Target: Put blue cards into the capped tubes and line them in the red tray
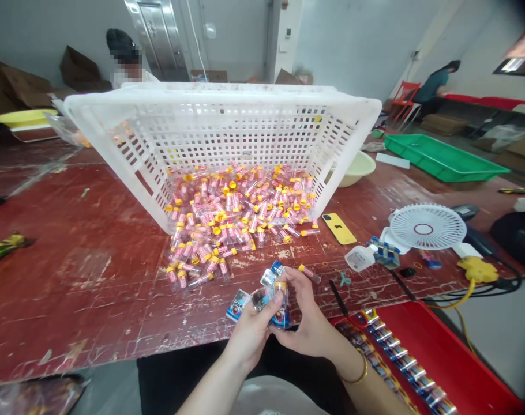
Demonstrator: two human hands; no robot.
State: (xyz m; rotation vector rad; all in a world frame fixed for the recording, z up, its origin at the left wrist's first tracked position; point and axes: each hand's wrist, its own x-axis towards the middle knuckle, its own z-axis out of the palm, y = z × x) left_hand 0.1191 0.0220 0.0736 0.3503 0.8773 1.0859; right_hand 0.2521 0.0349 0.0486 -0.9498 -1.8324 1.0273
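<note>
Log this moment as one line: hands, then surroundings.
left hand: gripping yellow-capped tube | right hand: curled around same tube, grip unclear | table: blue packet, tube pile, white basket, yellow phone

I hold one clear tube (282,300), which has a yellow cap at its upper end; it stands roughly upright, with its cap away from me. The thumb of my left hand (256,323) presses on its side, and the fingers of my right hand (303,308) are curved around it. Against the tube there is a blue printed packet (281,319), partly covered. A second blue packet (238,305), flat and shiny, lies tilted just beside my left hand. A third blue-and-silver packet (271,274) shows beyond the tube, near my right fingertips.
</note>
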